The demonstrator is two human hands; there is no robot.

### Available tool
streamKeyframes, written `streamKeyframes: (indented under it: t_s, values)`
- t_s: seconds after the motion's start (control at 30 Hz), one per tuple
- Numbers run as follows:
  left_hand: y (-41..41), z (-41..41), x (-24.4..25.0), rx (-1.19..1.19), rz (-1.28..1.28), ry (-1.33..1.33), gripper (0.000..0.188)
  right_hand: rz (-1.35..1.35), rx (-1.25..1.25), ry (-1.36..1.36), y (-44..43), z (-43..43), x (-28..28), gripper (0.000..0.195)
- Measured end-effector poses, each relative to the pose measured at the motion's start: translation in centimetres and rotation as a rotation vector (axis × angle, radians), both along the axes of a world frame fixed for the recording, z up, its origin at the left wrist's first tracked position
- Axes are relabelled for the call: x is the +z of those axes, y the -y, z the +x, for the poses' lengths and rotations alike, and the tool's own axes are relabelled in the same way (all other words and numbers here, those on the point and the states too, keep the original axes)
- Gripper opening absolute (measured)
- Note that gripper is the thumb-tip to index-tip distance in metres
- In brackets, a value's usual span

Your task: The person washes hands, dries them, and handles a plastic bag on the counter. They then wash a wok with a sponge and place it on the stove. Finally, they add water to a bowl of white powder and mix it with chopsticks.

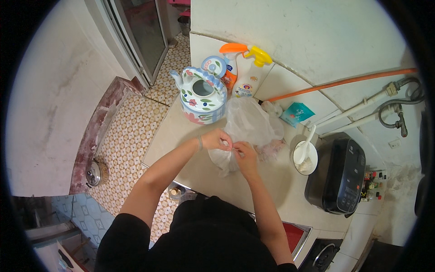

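Observation:
A thin white plastic bag (249,120) lies on the tiled counter, its gathered neck pinched between both hands. My left hand (218,139), with a bracelet at the wrist, grips the gathered plastic from the left side. From the right, the fingertips of my right hand (245,158) hold the same spot, almost touching the left fingertips. The loose end of the bag spreads out below the pinch, towards my body. Beside the bag, partly under it, is a clear plastic bag with something pinkish (273,149) in it. What the white bag contains cannot be made out.
A floral ceramic teapot (203,98) stands lidless behind my left hand. Spray bottles (245,80) lean near the wall beside a teal packet (296,114). Rightward are a white bowl (299,168) with a spoon and a black rice cooker (334,175). A gas burner (324,256) is at lower right.

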State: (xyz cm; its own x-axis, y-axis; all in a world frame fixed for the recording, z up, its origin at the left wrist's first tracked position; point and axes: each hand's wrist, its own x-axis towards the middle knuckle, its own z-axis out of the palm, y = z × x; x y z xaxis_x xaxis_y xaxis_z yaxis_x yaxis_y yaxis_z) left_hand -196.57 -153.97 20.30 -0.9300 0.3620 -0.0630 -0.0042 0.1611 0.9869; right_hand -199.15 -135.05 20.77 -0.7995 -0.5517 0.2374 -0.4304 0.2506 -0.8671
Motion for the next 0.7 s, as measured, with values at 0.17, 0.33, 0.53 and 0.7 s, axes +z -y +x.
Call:
streamKeyframes:
  t_s: [0.17, 0.33, 0.53, 0.7]
  values:
    - [-0.4, 0.4, -0.4, 0.12, -0.048, -0.137, 0.01, 0.019, -0.035, -0.138, 1.1, -0.4, -0.7, 0.012]
    - [-2.4, 0.9, 0.0, 0.369, -0.434, -0.564, 0.02, 0.005, -0.041, -0.102, 1.0, -1.0, -1.4, 0.013]
    - [-4.0, 2.0, -1.4, 0.561, -0.57, -0.711, 0.023, -0.073, -0.085, 0.03, 0.5, -0.7, -1.6, 0.016]
    - [-3.0, 1.5, -1.8, 0.468, -0.575, -0.857, 0.013, -0.01, 0.089, 0.014, -0.1, -2.0, 0.2, 0.022]
